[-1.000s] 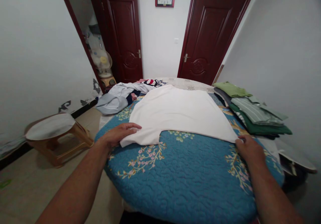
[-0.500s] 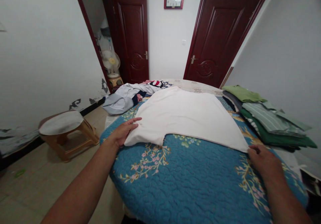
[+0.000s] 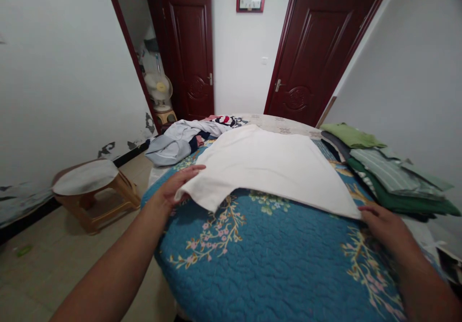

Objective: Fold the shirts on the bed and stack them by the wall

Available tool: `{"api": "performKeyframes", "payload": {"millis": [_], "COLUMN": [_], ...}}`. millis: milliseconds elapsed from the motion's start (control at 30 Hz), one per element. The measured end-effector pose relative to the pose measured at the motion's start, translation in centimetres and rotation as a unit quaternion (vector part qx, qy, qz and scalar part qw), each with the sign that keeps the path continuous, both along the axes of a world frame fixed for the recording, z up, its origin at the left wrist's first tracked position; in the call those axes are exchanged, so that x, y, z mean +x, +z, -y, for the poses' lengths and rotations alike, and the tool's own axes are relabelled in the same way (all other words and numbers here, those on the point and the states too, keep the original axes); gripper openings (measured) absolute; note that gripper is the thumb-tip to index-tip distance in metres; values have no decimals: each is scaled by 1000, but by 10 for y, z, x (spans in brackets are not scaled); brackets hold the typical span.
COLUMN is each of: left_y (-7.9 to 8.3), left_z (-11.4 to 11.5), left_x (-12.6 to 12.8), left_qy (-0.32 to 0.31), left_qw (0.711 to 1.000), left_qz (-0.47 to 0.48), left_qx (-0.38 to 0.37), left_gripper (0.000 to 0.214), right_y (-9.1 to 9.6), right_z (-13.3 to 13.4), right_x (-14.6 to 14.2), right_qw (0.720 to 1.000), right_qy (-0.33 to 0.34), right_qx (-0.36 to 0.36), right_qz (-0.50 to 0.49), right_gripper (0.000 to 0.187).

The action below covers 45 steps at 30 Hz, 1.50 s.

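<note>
A white shirt [image 3: 274,165] lies spread over a blue quilted cover [image 3: 267,259] with floral sprays. At its left end my left hand [image 3: 178,185] grips the sleeve, whose near edge is lifted a little off the cover; the fingers lie partly under the cloth. My right hand [image 3: 382,223] pinches the shirt's near right corner between thumb and fingers. The stretch of hem between the two hands rests on the quilt.
Rumpled clothes [image 3: 173,146] lie at the far left of the table. A stack of folded garments [image 3: 390,173], green ones among them, sits on the right. On the floor at left stands a stool [image 3: 90,182]. A fan [image 3: 159,91] is in the left doorway.
My left hand has raised the sleeve edge slightly, and the sleeve's lower corner has shifted left. My right hand has moved slightly right, still on the corner.
</note>
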<state>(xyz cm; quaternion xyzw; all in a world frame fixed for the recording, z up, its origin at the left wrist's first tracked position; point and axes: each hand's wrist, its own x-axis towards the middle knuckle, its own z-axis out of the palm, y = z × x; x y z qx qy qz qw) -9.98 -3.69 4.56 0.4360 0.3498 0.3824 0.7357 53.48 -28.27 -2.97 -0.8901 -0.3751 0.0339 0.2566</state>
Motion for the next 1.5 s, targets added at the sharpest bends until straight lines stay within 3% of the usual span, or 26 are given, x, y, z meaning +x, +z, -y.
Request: {"api": "performKeyframes", "payload": {"millis": [100, 200, 300, 433, 500, 600, 733, 867, 1000, 1133, 1300, 1400, 1500], "left_y": [11, 11, -5, -31, -36, -34, -28, -28, -28, -21, -11, -11, -14], "left_z": [-33, -56, -66, -68, -72, -81, -92, -93, -90, -83, -70, -66, -63], "left_x": [10, 17, 18, 14, 12, 11, 20, 29, 23, 12, 10, 11, 13], "left_qy": [22, 49, 137, 148, 170, 178, 111, 39, 89, 159, 242, 229, 170], "left_qw": [998, 999, 990, 974, 938, 857, 770, 713, 685, 698, 755, 789, 792], "left_qz": [52, 22, 12, -134, -247, -390, -513, -574, -596, -563, -516, -500, -513], "left_qx": [-7, -7, 29, 107, 175, 286, 364, 400, 409, 413, 324, 275, 284], "left_gripper": [44, 42, 45, 44, 51, 68, 75, 37, 38, 38, 32, 31, 39], "right_y": [13, 10, -4, -22, -28, -35, -35, -21, -7, 1, 7, 12, 17], "right_z": [-13, -21, -18, -7, -5, -7, -9, -7, -8, -8, -7, -5, -2], "right_x": [7, 6, 5, 17, 24, 30, 25, 6, -13, -25, -35, -38, -39], "right_qw": [994, 996, 999, 996, 992, 986, 984, 977, 975, 975, 981, 989, 988], "right_qy": [-46, -58, -14, 83, 121, 144, 129, 158, 169, 165, 139, 109, 100], "right_qx": [40, 40, 27, 25, 18, 8, 13, 46, 56, 72, 80, 79, 116], "right_qz": [-95, -55, 9, 21, 42, 88, 123, 134, 133, 131, 107, 59, 20], "right_gripper": [37, 38, 42, 48, 52, 53, 47, 46, 49, 49, 47, 48, 50]}}
